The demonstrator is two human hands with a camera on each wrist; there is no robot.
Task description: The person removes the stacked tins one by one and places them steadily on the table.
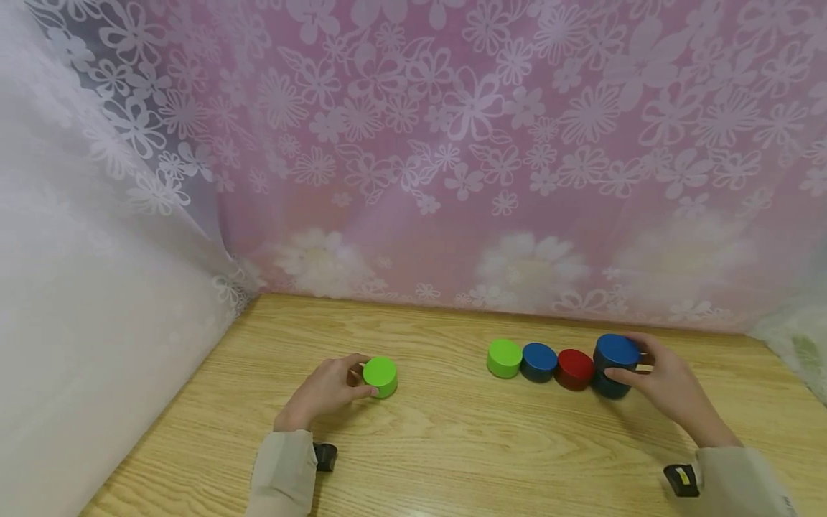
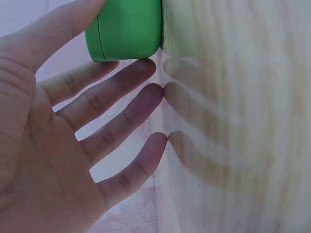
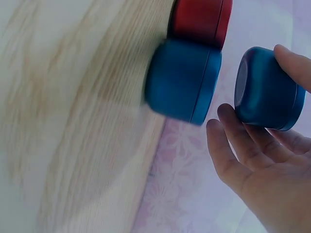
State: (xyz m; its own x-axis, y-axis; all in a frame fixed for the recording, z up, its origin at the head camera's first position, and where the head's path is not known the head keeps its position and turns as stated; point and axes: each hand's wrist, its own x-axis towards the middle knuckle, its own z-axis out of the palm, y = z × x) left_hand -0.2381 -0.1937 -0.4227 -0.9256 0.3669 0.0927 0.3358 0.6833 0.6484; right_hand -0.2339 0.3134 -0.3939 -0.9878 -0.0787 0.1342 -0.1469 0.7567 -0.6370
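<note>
No labels or writing showed on any piece. My left hand gripped a lone green puck standing on the surface toward its left edge. My right hand held a blue puck raised above another blue puck near the right edge, ending a touching row: green disc, blue disc, red disc. Floral curtain hung behind.
</note>
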